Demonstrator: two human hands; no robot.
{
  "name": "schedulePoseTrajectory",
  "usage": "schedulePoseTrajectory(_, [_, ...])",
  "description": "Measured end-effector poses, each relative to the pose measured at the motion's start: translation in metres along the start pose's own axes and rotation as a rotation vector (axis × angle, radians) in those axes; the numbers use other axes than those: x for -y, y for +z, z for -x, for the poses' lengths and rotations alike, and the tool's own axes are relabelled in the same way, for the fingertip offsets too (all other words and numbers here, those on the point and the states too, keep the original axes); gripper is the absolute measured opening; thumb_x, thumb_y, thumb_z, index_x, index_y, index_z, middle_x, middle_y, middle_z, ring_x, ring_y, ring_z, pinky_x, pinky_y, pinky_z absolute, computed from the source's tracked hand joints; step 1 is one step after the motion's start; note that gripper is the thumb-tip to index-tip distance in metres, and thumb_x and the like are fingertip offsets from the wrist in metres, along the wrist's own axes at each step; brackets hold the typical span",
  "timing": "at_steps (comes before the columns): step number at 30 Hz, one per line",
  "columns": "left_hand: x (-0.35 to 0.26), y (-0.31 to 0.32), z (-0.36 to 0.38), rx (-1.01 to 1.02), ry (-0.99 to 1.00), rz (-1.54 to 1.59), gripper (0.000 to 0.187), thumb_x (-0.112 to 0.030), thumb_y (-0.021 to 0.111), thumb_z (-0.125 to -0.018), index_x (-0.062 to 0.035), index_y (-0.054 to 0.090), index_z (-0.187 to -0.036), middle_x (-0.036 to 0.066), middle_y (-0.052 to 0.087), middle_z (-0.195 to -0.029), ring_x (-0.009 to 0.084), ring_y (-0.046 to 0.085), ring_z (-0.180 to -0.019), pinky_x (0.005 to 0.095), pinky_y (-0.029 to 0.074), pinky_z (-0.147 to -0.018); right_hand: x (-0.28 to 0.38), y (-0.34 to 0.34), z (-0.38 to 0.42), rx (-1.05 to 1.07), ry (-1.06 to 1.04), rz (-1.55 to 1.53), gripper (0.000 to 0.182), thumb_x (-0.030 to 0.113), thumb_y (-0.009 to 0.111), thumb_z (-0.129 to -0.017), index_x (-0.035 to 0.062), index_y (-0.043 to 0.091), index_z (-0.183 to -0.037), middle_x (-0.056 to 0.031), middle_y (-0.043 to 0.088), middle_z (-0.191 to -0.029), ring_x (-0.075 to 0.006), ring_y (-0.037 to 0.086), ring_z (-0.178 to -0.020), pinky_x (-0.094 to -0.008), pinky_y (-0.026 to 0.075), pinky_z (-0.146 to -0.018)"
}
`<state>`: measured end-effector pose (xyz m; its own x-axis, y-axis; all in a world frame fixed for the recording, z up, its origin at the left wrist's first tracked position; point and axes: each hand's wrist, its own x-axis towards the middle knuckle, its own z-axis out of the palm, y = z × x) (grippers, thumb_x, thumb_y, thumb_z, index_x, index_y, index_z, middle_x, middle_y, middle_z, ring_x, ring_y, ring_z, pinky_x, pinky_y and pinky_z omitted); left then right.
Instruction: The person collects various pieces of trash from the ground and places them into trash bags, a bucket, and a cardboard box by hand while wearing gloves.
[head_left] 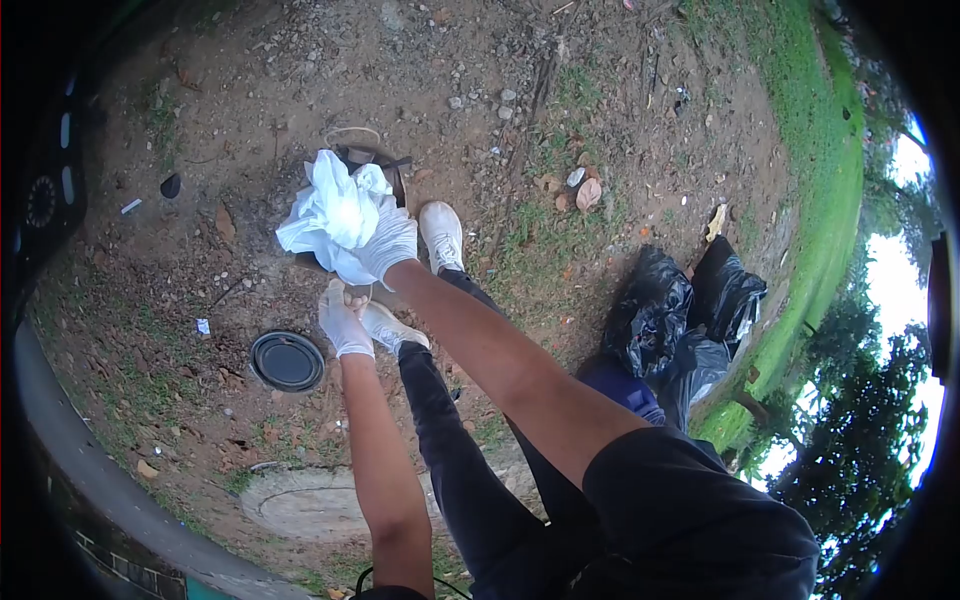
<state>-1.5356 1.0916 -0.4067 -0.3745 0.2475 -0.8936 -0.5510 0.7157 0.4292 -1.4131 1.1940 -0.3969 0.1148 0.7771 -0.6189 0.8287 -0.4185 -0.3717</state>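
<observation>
A crumpled white plastic bag (335,212) is in my right hand (392,242), which wears a pale glove and has its fingers closed on it. Under the bag stands a dark container (397,186), mostly hidden, with a thin pale hoop (355,132) beyond it. My left hand (343,318), also gloved, is just below the bag, close to the container's near side. Its fingers are curled, with some bare skin showing at their tips; what they hold, if anything, is hidden. A round black lid (287,361) lies on the ground to the left of my left hand.
Several black plastic bags (650,312) and a dark blue object (622,387) sit at the right. My white shoes (442,236) are beside the container. A concrete slab (310,500) lies at lower left. Dry leaves (589,194), stones and litter dot the soil; grass (820,200) borders it.
</observation>
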Motion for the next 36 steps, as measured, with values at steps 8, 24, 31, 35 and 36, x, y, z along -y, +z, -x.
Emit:
schedulePoseTrajectory(8, [0.022, -0.016, 0.008, 0.087, 0.016, 0.037, 0.031, -0.031, 0.065, -0.095, -0.0096, 0.052, -0.078, -0.001, 0.049, -0.064, 0.0116, 0.053, -0.056, 0.0290, 0.051, -0.062, 0.002, 0.051, 0.001, 0.304, 0.062, 0.379, 0.077, 0.058, 0.067, -0.078, 0.0166, 0.045, -0.139, -0.0139, 0.056, -0.117, -0.0253, 0.064, -0.100, -0.0442, 0.049, -0.076])
schedulePoseTrajectory(24, [0.041, -0.054, 0.001, 0.272, -0.148, -0.319, 0.038, -0.044, 0.067, -0.092, -0.0064, 0.062, -0.093, 0.005, 0.065, -0.082, 0.0154, 0.065, -0.073, 0.0286, 0.049, -0.065, -0.038, 0.051, 0.020, 0.248, -0.035, 0.305, 0.102, 0.072, 0.073, -0.062, 0.0130, 0.044, -0.140, -0.0200, 0.059, -0.123, -0.0361, 0.066, -0.102, -0.0479, 0.052, -0.087])
schedulePoseTrajectory(31, [0.031, -0.062, -0.008, 0.406, -0.380, -0.691, 0.057, -0.061, 0.057, -0.092, -0.0044, 0.068, -0.096, 0.008, 0.072, -0.087, 0.0170, 0.068, -0.075, 0.0331, 0.050, -0.071, -0.095, 0.077, 0.020, 0.107, -0.270, 0.169, 0.102, 0.071, 0.067, -0.071, 0.0074, 0.039, -0.146, -0.0173, 0.052, -0.137, -0.0334, 0.057, -0.120, -0.0417, 0.044, -0.101])
schedulePoseTrajectory(35, [0.038, -0.095, -0.029, 0.377, -0.334, -0.787, 0.054, -0.057, 0.057, -0.092, -0.0050, 0.070, -0.091, 0.008, 0.072, -0.081, 0.0165, 0.067, -0.071, 0.0323, 0.048, -0.063, -0.103, 0.039, 0.029, 0.131, -0.209, 0.235, 0.094, 0.065, 0.069, -0.073, 0.0085, 0.042, -0.143, -0.0143, 0.052, -0.138, -0.0310, 0.052, -0.126, -0.0407, 0.040, -0.106])
schedulePoseTrajectory(36, [0.038, -0.105, -0.034, 0.369, -0.336, -0.787, 0.054, -0.057, 0.057, -0.092, -0.0050, 0.070, -0.091, 0.008, 0.072, -0.081, 0.0165, 0.067, -0.071, 0.0323, 0.048, -0.063, -0.105, 0.030, 0.030, 0.137, -0.212, 0.232, 0.094, 0.065, 0.069, -0.073, 0.0085, 0.042, -0.143, -0.0143, 0.052, -0.138, -0.0310, 0.052, -0.126, -0.0407, 0.040, -0.106])
